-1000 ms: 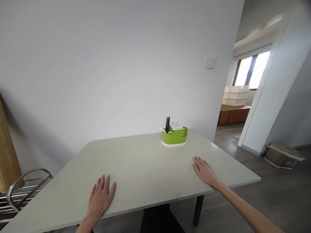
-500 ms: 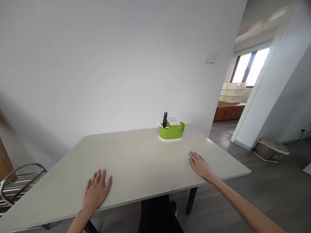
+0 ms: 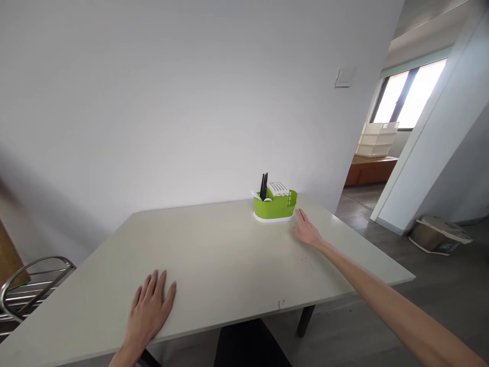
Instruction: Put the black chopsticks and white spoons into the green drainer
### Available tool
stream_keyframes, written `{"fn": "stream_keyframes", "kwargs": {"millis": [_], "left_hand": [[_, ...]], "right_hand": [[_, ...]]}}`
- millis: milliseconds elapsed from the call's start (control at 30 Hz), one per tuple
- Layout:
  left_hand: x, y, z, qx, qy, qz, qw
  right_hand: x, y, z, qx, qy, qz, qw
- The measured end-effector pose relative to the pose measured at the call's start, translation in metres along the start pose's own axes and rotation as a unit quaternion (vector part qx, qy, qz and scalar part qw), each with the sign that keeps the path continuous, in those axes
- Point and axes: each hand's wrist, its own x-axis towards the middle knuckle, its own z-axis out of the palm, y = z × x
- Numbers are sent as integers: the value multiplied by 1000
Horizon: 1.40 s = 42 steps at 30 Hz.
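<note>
My left hand (image 3: 148,308) lies flat on the near left part of the white table (image 3: 206,255), fingers spread and holding nothing. My right hand (image 3: 306,229) reaches over the right side of the table, fingers stretched toward a green utensil caddy (image 3: 273,208). The fingertips are close to the caddy's right end; whether they touch it I cannot tell. The caddy has a white base and a white slotted holder (image 3: 278,188) on top. Black chopsticks (image 3: 264,186) stand upright in its left part, beside a white spoon-like handle (image 3: 255,195).
A pale wall (image 3: 183,112) rises behind the table, with a switch plate (image 3: 344,78). A metal rack (image 3: 34,285) stands left of the table. On the floor at right is a lidded bin (image 3: 439,235). Through the doorway, white crates (image 3: 378,140) are stacked by a window.
My right hand has left its flat resting place and moved forward, closer to the caddy. My left hand stays where it was. The view has shifted slightly.
</note>
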Motion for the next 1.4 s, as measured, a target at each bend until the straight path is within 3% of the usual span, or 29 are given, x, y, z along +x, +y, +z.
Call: {"fn": "stream_keyframes", "kwargs": {"millis": [167,333,633,933,1033,1133,1267,1400], "left_hand": [[-3,-2,6,1,5,-20,1000],[-5,-1,9,-28,-4,-25,999],[-7,0,2,-44,-1,-36,998],[18,4,-23,-113,-61,-66,990],[41,29,-46,-203,-33,-47,977],[78,71,-75,-319,-8,-50,946],[147,128,-106,-397,58,-36,915],[218,173,-115,-480,44,1,876]], "right_hand": [[31,-9,5,-10,-3,7,1000],[38,-11,15,-35,-3,-16,999],[23,-31,17,-43,28,-33,998],[-10,-74,26,-18,44,-59,997],[-27,-90,29,0,62,-71,996],[-45,-107,34,20,83,-90,992],[-72,-130,36,40,115,-128,984],[-98,-154,34,63,132,-150,978]]}}
